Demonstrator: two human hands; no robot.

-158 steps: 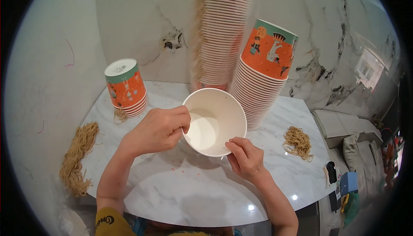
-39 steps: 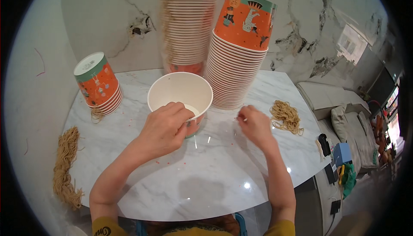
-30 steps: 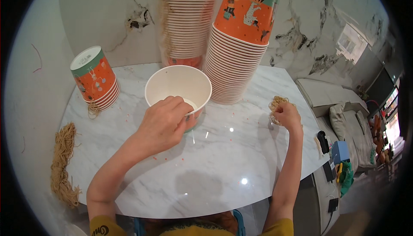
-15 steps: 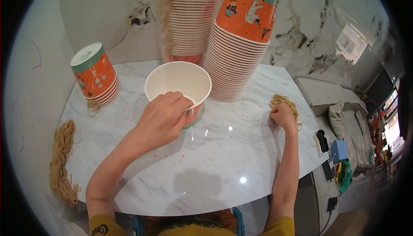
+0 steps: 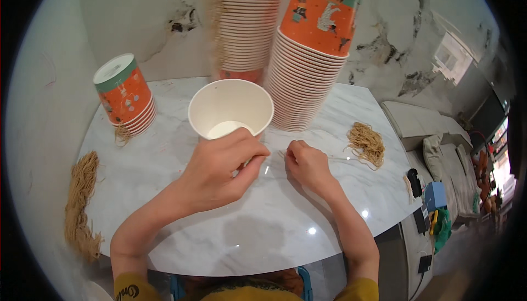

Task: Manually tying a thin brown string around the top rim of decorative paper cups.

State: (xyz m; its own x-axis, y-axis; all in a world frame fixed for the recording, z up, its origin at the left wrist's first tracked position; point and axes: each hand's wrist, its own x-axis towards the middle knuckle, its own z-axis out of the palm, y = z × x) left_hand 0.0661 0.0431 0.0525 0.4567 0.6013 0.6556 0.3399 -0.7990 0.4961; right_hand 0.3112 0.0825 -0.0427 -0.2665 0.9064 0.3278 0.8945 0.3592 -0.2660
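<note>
Over a marbled table, two curled hands sat close beside a white bucket

Down on the white marbled table [image 5: 252, 251], seen from my end through the head camera, the open paper bucket [image 5: 233, 103] stood mouth up near the middle, pale inside. I had the left hand [image 5: 228, 164] in front of it, covering part of the near rim; I could not tell whether it touched. Its fingers were curled, thumb and forefinger tips drawn together. The right hand [image 5: 307, 161] was just beside it, fingers also bunched, with a narrow gap between the two. I could not make out whether either pinched something thin.

Well to the right of the right hand I saw a loose bundle of tan strings [image 5: 366, 144] on the tabletop. A longer tan hank [image 5: 81, 202] lay along the left edge. Behind the bucket rose a tall stack of buckets in clear wrap [image 5: 250, 15], and beside that a stack of upside-down buckets [image 5: 307, 76], its top one orange and green. Toward the left I had a shorter inverted stack [image 5: 127, 100], a tuft of tan strands [image 5: 122, 132] at its lower rim. Past the table's right side stood a grey sofa [image 5: 422, 125].
</note>
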